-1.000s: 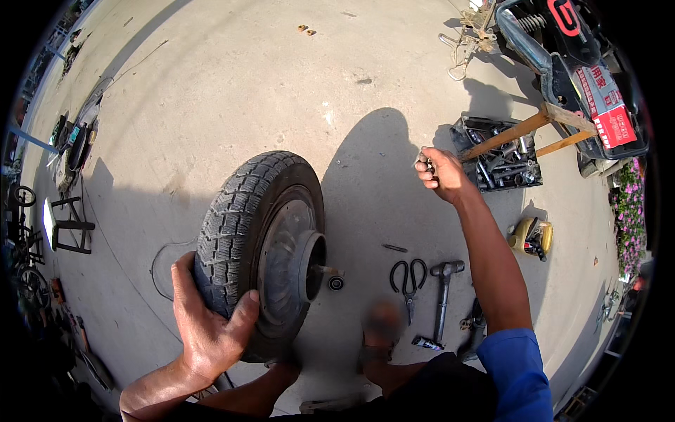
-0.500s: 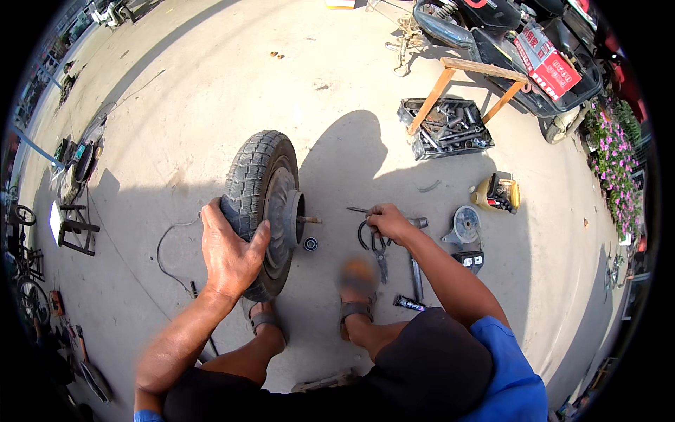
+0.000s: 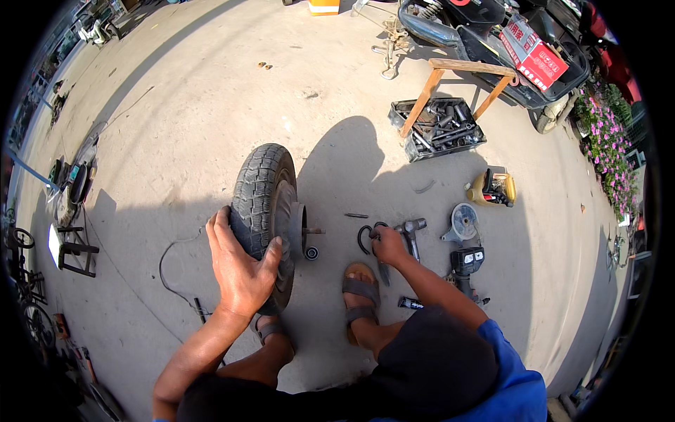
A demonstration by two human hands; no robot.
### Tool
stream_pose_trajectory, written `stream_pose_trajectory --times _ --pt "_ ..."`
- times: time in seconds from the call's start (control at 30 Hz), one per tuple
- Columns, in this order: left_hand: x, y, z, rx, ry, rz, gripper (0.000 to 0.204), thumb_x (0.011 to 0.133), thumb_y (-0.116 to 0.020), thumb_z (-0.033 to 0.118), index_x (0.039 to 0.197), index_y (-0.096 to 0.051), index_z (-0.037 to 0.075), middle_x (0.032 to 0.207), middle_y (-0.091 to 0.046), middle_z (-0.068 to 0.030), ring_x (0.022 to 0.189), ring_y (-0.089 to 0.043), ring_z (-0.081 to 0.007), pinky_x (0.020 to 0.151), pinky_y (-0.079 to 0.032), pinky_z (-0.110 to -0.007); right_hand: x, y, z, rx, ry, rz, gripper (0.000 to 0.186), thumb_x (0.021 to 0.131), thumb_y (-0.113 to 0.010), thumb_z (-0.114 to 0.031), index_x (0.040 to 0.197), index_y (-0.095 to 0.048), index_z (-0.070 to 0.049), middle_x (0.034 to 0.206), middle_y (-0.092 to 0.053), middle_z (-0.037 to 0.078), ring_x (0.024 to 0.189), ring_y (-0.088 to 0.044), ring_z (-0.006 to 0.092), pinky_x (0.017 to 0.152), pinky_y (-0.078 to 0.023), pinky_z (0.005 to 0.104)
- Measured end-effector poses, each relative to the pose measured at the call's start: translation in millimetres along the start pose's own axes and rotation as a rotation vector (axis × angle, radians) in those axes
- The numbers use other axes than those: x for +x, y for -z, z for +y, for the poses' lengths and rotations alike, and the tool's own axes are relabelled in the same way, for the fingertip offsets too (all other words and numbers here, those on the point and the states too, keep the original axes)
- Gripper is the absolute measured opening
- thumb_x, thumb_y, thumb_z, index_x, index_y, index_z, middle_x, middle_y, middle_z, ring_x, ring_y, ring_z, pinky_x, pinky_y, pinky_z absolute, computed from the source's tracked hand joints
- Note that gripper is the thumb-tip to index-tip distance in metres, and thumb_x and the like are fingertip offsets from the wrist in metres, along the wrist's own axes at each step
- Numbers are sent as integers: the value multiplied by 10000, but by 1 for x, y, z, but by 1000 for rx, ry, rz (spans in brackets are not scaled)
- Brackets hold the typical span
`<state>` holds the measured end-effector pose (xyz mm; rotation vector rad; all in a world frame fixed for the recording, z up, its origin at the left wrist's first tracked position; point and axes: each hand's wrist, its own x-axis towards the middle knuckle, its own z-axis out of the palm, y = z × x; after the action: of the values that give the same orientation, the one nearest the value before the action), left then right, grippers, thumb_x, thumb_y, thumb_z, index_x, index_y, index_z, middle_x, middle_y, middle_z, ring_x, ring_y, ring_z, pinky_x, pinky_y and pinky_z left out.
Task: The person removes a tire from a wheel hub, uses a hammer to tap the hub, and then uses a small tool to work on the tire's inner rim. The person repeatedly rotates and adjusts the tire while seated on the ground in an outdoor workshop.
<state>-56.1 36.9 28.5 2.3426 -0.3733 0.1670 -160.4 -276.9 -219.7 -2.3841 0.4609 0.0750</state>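
My left hand (image 3: 239,264) is wrapped on the tread of an upright wheel (image 3: 254,204), which has a metal hub and protruding axle on its right side. My right hand (image 3: 387,245) is closed just over the black-handled scissors (image 3: 363,239); what it grips is hidden. A hammer-like steel tool (image 3: 411,232) lies right beside that hand. A small ring bearing (image 3: 311,252) and a thin rod (image 3: 358,215) lie on the concrete near the axle.
A crate of metal tools (image 3: 443,144) under a wooden frame, a cut-open yellow jug (image 3: 481,190), a metal plate (image 3: 464,221), a power tool (image 3: 465,261), a scooter (image 3: 460,35) at upper right, flowers (image 3: 605,141), a stool (image 3: 74,250) and cables at left.
My right hand has come down and left from beside the crate to the scissors. My left hand stays on the wheel. The view has shifted, showing more of the scooter and my feet.
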Motion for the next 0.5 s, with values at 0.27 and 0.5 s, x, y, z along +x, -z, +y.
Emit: stream_pose_trajectory --times 0.27,0.5 --pt "6 0 -3 -56 54 -12 806 784 -778 225 1409 -375 -84 1263 -490 -243 1169 -517 -375 1046 -409 -448 80 8 29 -190 59 30 286 802 -552 28 1020 -725 -35 1021 -653 254 995 -631 460 892 -523 514" --pt "7 4 -9 -22 83 -7 800 775 -776 212 1408 -381 -77 1234 -520 -229 1149 -537 -353 1033 -423 -437 91 12 32 -204 125 0 332 752 -550 47 1025 -723 -29 1048 -659 241 982 -623 455 881 -511 502"
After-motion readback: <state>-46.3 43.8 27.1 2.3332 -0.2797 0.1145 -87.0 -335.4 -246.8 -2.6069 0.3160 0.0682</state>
